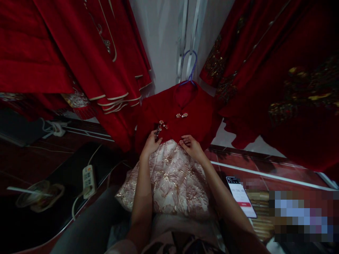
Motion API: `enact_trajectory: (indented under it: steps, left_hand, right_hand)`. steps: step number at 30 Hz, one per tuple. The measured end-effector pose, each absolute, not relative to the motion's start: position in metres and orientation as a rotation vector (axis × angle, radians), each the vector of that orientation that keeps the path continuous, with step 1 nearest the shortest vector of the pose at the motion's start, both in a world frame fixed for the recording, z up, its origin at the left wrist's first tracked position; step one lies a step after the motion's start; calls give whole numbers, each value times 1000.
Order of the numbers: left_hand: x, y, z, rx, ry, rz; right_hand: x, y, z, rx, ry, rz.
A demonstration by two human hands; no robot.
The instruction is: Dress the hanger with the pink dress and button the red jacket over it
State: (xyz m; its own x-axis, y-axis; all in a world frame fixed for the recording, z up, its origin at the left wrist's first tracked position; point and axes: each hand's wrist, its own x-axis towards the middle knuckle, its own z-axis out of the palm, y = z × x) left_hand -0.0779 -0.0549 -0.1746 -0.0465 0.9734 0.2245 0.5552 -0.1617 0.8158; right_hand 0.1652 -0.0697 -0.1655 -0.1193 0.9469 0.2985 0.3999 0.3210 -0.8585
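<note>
In front of me a child-sized dress (196,106) hangs from a purple hanger (191,76). Its top is red, with flower-shaped bead clasps (182,115) at the neck and chest; the pale pink-and-gold brocade skirt (169,176) spreads over my lap. At the waist, on the left, my left hand (151,144) is closed on the cloth beside a dangling beaded ornament (159,127). My right hand (192,146) has its fingers curled onto the red cloth just above the skirt. Dim light hides exactly what its fingertips pinch.
Red garments (106,53) hang at left, and more with gold trim (304,84) at right. A power strip (88,181) and a plastic bowl (39,195) lie on a black surface at left. A lit phone (241,197) rests on a slatted seat (261,211) at right.
</note>
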Motion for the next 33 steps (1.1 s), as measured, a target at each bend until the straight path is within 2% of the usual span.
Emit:
enact_trajectory:
  steps: [4,8,14,17,20,23,26,29,33]
  left_hand:
    - [-83,-59,-175,1615,1770,1163]
    - [-85,-59,-178,1489,1689,1009]
    - [-80,-46,-190,1549,1604,1107]
    - [-79,-50,-174,1538,1588,1227]
    - [-75,-68,-135,1418,1487,1358]
    - [-65,-89,-98,1469,1161,1216]
    - [-54,-98,-91,1664,1036,876]
    - [-43,-93,-109,1874,1204,642]
    - [-32,-84,-126,1948,1647,705]
  right_hand:
    - [163,-70,-168,-1272,-1709,821]
    - [165,-73,-164,-1227,-1761,829]
    - [173,-72,-149,-1245,-1685,808]
    - [180,-71,-141,-1264,-1606,864]
    - [184,-71,-134,-1288,-1444,1012]
    - [186,-73,-126,-1300,-1246,1196]
    - [193,-75,-118,-1235,-1131,1384]
    - [204,-76,-110,-1154,-1043,1491]
    - [210,-78,-100,-1096,-966,1526]
